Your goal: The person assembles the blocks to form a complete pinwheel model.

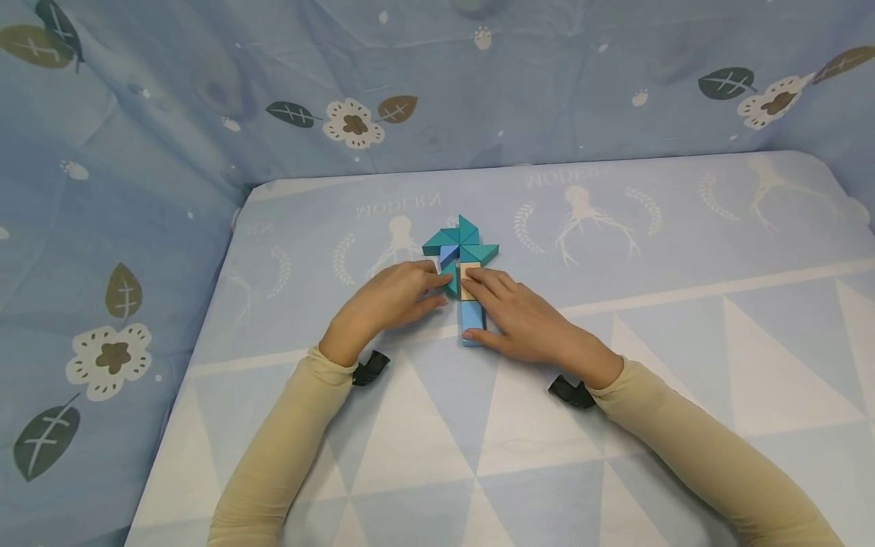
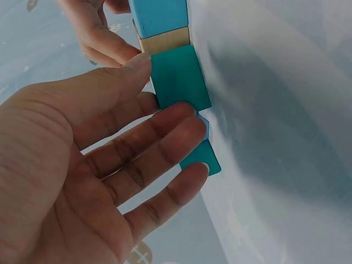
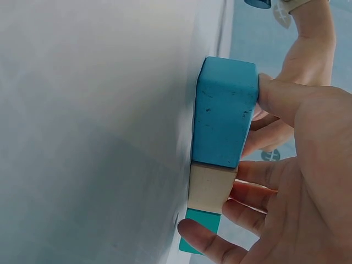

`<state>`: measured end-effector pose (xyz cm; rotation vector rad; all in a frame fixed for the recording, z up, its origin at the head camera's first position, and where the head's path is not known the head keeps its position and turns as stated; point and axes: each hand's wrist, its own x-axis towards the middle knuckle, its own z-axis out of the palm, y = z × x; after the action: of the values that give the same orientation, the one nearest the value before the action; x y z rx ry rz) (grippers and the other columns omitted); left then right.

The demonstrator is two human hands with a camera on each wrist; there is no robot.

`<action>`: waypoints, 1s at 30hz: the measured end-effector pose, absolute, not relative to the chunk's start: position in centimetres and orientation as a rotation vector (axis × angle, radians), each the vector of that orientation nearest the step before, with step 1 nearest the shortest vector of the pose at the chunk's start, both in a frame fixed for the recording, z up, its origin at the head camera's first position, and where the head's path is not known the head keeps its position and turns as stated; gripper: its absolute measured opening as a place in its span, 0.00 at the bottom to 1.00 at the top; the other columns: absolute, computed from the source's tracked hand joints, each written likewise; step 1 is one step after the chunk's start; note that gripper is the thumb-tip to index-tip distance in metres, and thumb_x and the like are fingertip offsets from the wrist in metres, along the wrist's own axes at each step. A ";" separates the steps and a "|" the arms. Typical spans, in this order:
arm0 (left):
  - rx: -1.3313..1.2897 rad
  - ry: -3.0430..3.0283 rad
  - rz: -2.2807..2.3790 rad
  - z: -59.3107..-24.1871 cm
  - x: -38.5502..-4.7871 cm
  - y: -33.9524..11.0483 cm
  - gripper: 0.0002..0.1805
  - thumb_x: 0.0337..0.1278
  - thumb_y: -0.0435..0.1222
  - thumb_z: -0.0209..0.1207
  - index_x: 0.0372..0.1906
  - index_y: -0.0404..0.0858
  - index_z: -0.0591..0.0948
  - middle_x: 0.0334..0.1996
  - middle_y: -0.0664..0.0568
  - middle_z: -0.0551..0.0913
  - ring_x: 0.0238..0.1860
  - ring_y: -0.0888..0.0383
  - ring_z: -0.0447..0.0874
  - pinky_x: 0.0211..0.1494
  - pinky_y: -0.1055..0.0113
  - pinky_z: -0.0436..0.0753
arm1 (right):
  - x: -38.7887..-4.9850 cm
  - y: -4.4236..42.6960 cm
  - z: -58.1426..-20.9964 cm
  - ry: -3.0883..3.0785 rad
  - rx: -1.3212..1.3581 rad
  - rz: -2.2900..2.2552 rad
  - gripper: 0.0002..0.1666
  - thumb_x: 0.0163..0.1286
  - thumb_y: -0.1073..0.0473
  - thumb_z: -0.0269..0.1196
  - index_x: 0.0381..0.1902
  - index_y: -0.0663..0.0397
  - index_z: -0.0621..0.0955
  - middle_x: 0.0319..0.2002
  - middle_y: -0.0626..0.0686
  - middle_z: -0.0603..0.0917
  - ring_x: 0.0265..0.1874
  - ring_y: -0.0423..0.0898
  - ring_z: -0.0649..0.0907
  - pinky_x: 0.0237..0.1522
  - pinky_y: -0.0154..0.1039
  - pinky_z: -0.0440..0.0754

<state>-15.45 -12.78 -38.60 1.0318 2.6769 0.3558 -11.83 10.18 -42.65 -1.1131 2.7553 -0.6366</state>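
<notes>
Several teal triangular blocks (image 1: 469,230) lie in a pinwheel shape with a blue-violet block (image 1: 448,254) among them. Below them a plain wooden block (image 1: 469,289) and a light blue block (image 1: 472,313) line up end to end. My left hand (image 1: 395,295) pinches a teal triangular block (image 2: 179,77) between thumb and fingers, beside the wooden block. My right hand (image 1: 519,315) rests on the column from the right, its fingers on the wooden block and its thumb on the light blue block (image 3: 223,115). Some of the teal blocks are hidden in both wrist views.
The table (image 1: 437,425) wears a cloth with blue and white triangles. A patterned blue curtain (image 1: 437,76) hangs behind and at the left. Black wrist straps (image 1: 573,393) show at both sleeves.
</notes>
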 end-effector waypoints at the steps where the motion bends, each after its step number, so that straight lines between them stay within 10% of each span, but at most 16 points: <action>1: 1.034 2.676 0.354 -38.6 -15.4 -12.8 0.22 0.64 0.39 0.62 0.61 0.36 0.78 0.41 0.48 0.83 0.32 0.60 0.77 0.36 0.65 0.78 | -11.8 10.2 -42.7 2.756 -1.112 -0.636 0.45 0.69 0.38 0.60 0.73 0.59 0.62 0.74 0.57 0.59 0.73 0.53 0.61 0.58 0.56 0.75; 30: 1.070 2.729 0.345 -39.2 -15.3 -12.5 0.25 0.66 0.39 0.61 0.64 0.35 0.75 0.43 0.48 0.80 0.32 0.58 0.75 0.35 0.66 0.76 | -11.8 10.0 -42.6 2.767 -1.115 -0.618 0.44 0.70 0.39 0.59 0.73 0.59 0.63 0.74 0.56 0.59 0.73 0.53 0.62 0.57 0.56 0.76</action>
<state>-15.25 -12.51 -39.15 1.0704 2.7290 0.3449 -11.76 10.03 -42.57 -1.1155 2.7673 -0.6183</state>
